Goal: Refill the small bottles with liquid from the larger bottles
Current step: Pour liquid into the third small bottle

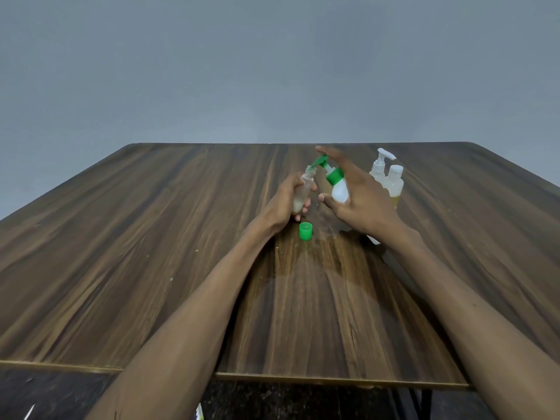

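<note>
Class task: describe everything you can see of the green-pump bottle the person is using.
The green-pump bottle has a white, opaque, plastic-looking body, a green collar and a green pump head. It is tilted left, its spout at the open mouth of the small clear bottle. The right hand holds it, fingers over the pump, thumb against the body. It is held above the wooden table.

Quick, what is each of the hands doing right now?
Left hand: grips the small clear bottle.
Right hand: holds the white pump bottle, fingers over its green pump.
</note>
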